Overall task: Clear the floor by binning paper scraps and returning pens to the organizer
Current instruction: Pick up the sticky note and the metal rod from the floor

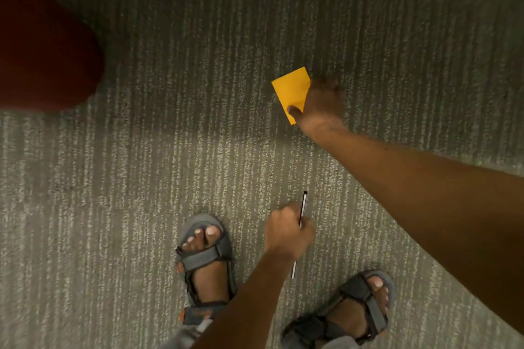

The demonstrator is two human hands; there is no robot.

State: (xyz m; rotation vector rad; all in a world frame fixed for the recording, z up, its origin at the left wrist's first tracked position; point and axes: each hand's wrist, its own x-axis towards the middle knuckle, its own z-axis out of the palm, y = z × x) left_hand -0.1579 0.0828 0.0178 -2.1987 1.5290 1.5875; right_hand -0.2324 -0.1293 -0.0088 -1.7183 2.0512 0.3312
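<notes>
A yellow-orange paper scrap (pixel 290 88) is pinched at its lower right corner by my right hand (pixel 321 105), thumb on top, low over the grey carpet. Whether the paper still touches the carpet I cannot tell. My left hand (pixel 286 231) is closed in a fist around a slim dark pen (pixel 303 208). The pen's top sticks up past my knuckles and its silvery lower end shows below my wrist. Neither a bin nor an organizer is in view.
Grey striped carpet (pixel 170 150) fills the view. My two feet in grey strapped sandals (pixel 205 261) (pixel 360 306) stand at the bottom. A dark red rounded object (pixel 42 51) bulges in from the upper left.
</notes>
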